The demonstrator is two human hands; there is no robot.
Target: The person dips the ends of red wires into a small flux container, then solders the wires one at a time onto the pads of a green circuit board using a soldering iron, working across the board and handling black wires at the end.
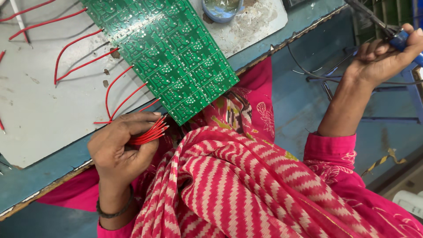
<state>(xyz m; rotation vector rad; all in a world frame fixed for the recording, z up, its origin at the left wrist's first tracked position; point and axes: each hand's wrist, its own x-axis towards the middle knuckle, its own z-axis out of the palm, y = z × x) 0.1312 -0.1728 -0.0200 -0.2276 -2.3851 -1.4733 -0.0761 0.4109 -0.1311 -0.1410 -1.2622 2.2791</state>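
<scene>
2 hands work apart: the left hand [119, 147] is clamped on a bundle of short red insulated wires [150, 132] pointing toward the nearby green panelled circuit board [172, 48]; the right hand [383, 57], well away, grips a blue-handled soldering iron [398, 37].

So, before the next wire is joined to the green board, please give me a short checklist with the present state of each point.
1. Left hand holds the bundle of red wires: ok.
2. Right hand grips the blue-handled soldering tool: ok.
3. Tool tip is near the green circuit board: not ok, it is held off to the side.
4. Board lies flat on the grey work surface: ok.
5. Tip is hot: cannot tell.
</scene>
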